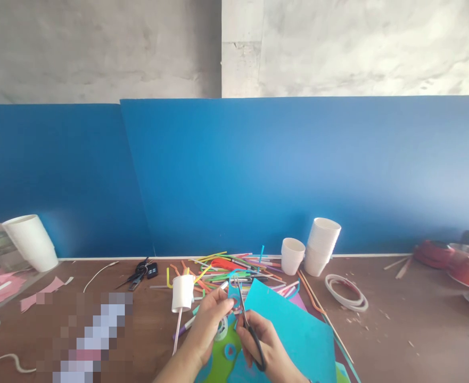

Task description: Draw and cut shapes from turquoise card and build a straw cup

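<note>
My left hand [214, 314] pinches a small piece of blue paper [234, 295] between thumb and fingers. My right hand [260, 338] is closed round the black handles of a pair of scissors [243, 308]; their blades point away from me and lie against the blue piece. Under and beside my right hand spreads a large blue sheet of paper [294, 324]. Below my hands are green paper [223, 351] with a small blue ring [230, 351] on it and a roll of clear tape [221, 330]. Left of my left hand, a white paper cup [182, 293] sits upside down with straws attached.
Loose coloured straws [234, 266] are heaped behind my hands. A single white cup [292, 256] and a stack of cups [322, 247] stand by the blue partition [278, 175]. Keys [140, 272] lie left, a coiled white strip [346, 292] right, and a cup stack [32, 242] leans far left.
</note>
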`<state>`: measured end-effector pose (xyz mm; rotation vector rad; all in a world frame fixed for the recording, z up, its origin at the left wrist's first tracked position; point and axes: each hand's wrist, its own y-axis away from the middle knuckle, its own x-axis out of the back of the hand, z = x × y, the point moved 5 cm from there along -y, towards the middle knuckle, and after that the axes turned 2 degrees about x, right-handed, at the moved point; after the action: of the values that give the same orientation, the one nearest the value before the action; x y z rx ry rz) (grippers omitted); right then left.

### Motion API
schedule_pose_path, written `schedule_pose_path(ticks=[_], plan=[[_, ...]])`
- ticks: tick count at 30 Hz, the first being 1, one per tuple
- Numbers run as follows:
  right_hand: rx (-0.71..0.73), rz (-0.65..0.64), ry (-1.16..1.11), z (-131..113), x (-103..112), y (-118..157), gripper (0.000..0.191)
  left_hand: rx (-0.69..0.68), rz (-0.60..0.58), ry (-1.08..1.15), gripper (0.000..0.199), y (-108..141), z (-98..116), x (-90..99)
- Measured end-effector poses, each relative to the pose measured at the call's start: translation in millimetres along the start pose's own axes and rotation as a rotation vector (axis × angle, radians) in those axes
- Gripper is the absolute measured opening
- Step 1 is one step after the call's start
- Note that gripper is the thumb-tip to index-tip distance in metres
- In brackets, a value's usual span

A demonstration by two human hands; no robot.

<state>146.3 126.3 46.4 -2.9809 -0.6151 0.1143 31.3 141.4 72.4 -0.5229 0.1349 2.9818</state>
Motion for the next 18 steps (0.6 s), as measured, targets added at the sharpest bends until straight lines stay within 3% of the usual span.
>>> schedule_pose_path(ticks=[9, 18], plan=[[-0.006, 0.005, 0.019, 1, -1, -1, 0.043, -0.002, 0.032, -0.063, 0.022, 13, 12, -17.3], [0.005, -0.022, 0.000, 0, -2, 0, 0.039, 0.013, -0.040, -0.062, 0.020, 6, 1, -10.3]])
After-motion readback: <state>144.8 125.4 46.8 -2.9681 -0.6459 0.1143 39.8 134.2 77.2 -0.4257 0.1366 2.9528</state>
